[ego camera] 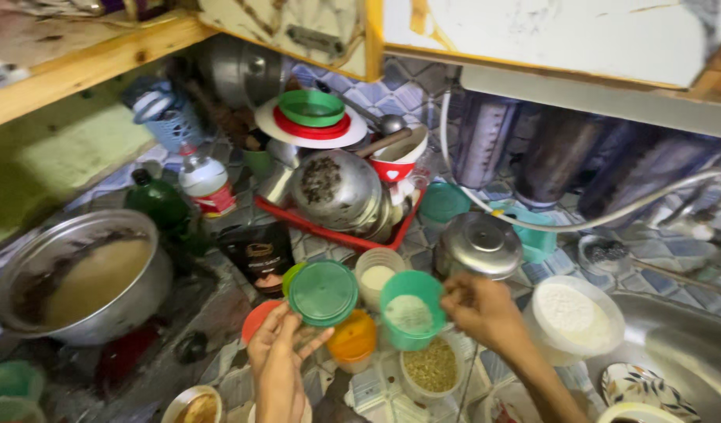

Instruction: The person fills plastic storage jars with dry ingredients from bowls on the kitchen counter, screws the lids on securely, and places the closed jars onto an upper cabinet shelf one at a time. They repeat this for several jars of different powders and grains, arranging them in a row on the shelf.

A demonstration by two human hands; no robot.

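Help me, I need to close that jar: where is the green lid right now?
In the head view, the green lid is low centre, held up by the left hand, just left of the green jar.

The location is a home kitchen, at a tiled counter beside a steel sink (681, 345). A red dish rack (329, 227) holds washed metal pots, bowls and stacked plates, and a large metal pot (82, 278) stands on the counter. Open plastic containers of white powder (572, 313) and of grain (431, 366), bottles, and wooden shelving (86, 59) overhead confirm domestic food preparation.
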